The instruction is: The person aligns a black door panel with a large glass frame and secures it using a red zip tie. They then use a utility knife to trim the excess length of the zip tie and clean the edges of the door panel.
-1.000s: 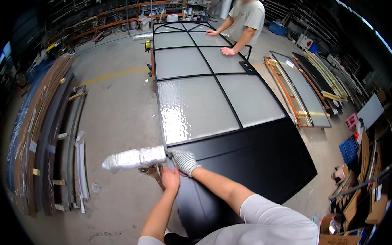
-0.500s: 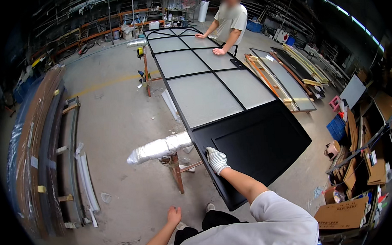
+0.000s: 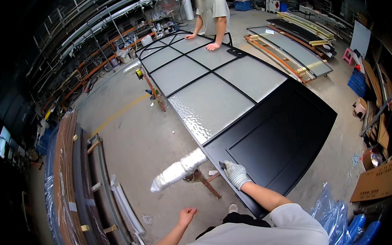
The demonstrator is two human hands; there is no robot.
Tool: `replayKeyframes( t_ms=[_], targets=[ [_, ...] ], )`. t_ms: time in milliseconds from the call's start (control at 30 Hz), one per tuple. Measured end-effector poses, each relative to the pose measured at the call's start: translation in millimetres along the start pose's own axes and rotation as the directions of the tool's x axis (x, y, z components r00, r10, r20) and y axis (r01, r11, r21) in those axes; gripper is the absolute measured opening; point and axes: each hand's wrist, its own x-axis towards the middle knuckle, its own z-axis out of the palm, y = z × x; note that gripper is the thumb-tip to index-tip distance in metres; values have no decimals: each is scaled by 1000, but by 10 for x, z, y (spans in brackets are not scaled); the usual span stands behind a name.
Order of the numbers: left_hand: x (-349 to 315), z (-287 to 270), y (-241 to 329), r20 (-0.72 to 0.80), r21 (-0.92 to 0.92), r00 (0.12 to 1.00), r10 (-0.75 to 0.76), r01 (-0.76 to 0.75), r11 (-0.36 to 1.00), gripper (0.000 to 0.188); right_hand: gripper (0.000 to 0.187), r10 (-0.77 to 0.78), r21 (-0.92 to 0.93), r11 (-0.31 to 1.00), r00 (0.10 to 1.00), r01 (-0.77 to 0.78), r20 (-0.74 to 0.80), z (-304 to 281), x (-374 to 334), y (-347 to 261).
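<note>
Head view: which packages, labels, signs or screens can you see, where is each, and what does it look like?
Cardboard box: far right on the floor, brown, flat-sided, dark print.
Screen: far left edge, small lit rectangle, bluish.
Whiteboard panel: right, leaning upright, white rectangle.
Wrapped roll: under the door's near corner, silvery cylinder.
Blue plastic bags: lower right, crumpled, translucent.

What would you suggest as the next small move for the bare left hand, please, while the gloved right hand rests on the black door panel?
Probably bring the left hand up to the black door panel's near edge beside the white-gloved right hand. Only that hand touches the large panel, at its corner by the foil-wrapped support, while the left hangs free over the concrete floor.
</note>
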Motion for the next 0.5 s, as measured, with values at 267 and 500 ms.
replayKeyframes(
  t_ms=[267, 500],
  targets=[
    [1407, -191, 1650, -152, 136, 902, 405, -386, 912, 35, 30, 119, 133, 984, 993, -118, 2, -51, 9, 114],
    [2960, -611, 2062, -283, 362, 866, 411, -301, 882, 50, 23, 282, 258, 928, 959, -268, -20, 168, -2, 162]
  ],
)
